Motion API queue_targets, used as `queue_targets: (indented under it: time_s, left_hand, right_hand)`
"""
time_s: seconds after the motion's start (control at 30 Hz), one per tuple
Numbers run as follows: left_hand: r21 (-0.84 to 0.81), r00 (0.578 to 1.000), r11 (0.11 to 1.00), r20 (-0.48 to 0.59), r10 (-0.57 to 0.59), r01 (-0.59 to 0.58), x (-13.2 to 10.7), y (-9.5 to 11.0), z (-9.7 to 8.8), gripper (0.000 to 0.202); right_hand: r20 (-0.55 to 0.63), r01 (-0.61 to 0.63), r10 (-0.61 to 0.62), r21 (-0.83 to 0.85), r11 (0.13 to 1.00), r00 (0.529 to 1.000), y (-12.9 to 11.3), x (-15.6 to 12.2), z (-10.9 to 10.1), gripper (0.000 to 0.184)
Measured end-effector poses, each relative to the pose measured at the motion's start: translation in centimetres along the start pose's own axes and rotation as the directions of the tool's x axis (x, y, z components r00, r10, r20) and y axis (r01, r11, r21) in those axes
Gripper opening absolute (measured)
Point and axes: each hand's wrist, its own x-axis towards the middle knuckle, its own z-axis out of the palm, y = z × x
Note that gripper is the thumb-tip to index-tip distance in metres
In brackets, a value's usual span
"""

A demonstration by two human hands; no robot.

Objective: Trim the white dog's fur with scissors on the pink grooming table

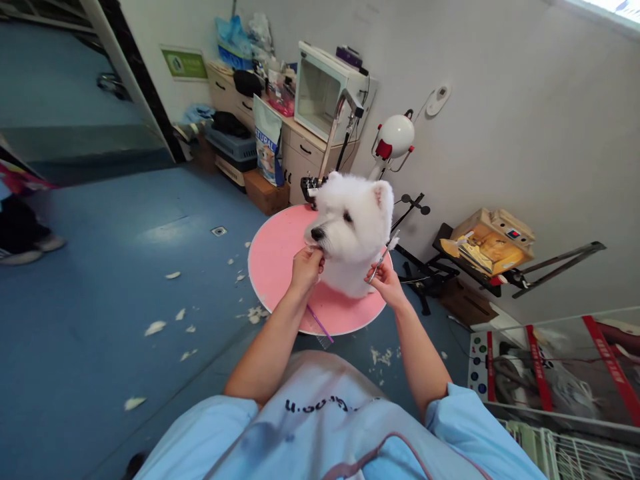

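Scanning from the left, we see white fur clumps (155, 328) scattered across the blue floor (100, 287). Our left hand (307, 267) has its fingers bent together, clamped on the chin of the white dog (350, 220). A purple comb (320, 325) lies at the near edge of the round pink table (273, 253), where the dog is. Our right hand (384, 281) has its fingers closed on scissors (385, 255), slanting up beside the dog's neck.

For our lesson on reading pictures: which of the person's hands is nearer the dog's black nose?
Left. The left hand is just below the black nose of the white dog; the right hand, holding scissors, is farther away, beside the dog's chest.
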Motion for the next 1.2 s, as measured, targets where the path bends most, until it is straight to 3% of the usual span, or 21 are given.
queue_targets:
  time_s: [0.37,0.8,1.07,1.2]
  left_hand:
    - [0.015,0.999,1.0,0.035,0.006,-0.007,-0.1,0.9,-0.1,0.005]
    - [0.042,0.995,0.998,0.085,-0.05,0.046,0.5,1.1,-0.3,0.009]
    - [0.023,0.994,0.998,0.083,-0.068,0.067,0.8,0.8,-0.2,0.012]
    - [0.026,0.995,0.998,0.083,-0.061,0.059,1.1,0.7,-0.2,0.012]
  right_hand:
    - [-0.001,-0.026,0.026,0.001,1.0,1.0,-0.1,-0.2,1.4,0.058]
    - [-0.085,-0.045,0.046,0.02,0.999,0.995,-0.7,-0.8,1.8,0.059]
    - [-0.07,-0.08,0.079,-0.02,0.997,0.994,-0.8,-1.1,2.0,0.055]
    - [-0.076,-0.041,0.041,0.001,0.999,0.996,-0.8,-0.9,2.2,0.054]
